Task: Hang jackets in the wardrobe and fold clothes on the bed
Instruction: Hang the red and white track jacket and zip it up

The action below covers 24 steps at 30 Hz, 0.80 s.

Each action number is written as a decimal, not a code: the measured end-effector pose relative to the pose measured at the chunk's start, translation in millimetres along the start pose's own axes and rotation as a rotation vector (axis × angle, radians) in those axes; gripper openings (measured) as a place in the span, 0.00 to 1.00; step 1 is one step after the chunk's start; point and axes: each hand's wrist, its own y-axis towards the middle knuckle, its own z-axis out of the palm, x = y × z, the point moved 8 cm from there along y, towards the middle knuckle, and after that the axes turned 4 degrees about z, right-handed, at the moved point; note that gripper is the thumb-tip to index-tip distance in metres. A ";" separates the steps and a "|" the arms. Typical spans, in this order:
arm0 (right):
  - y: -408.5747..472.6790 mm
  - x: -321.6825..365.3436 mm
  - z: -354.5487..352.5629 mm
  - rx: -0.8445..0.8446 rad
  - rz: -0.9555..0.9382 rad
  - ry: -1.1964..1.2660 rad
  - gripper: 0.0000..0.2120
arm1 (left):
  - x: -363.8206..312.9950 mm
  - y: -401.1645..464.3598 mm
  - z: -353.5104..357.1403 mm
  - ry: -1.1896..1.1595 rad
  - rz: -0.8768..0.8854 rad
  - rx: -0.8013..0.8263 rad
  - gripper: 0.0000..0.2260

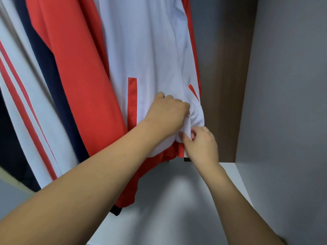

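Inside wardrobe [228, 85]: left hand [166, 114] grips zipper pull, right hand [200, 144] pinches jacket [150, 50] hem; zipper may snag bunched fabric.

jacket [150, 50] top beyond upper edge

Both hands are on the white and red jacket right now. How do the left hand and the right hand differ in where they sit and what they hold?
The left hand sits higher on the white and red jacket, at the zipper line near a small metal pull; the right hand is lower, at the hem. The left hand's fingers curl into the front fabric; the right hand pinches the bottom edge between thumb and fingers. Both keep a grip on the same jacket.
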 end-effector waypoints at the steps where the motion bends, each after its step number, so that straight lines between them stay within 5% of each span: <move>1: 4.0 2.8 0.2 0.000 0.003 -0.025 0.13 | 0.9 1.9 -3.2 0.004 -0.005 0.004 0.10; 8: 17.6 -7.9 2.5 0.291 0.161 -0.274 0.14 | 38.4 25.0 -39.3 0.014 -0.150 -0.099 0.05; 15: 57.2 52.3 -25.1 0.190 -0.027 -0.180 0.20 | 36.0 44.5 -51.8 0.039 -0.059 -0.068 0.10; 20: 59.9 36.8 -8.3 0.484 0.086 -0.469 0.11 | 72.6 59.1 -86.1 0.116 -0.178 -0.213 0.05; 24: 74.5 72.7 -21.4 0.375 0.002 -0.196 0.13 | 78.6 71.5 -95.1 0.133 -0.044 -0.180 0.09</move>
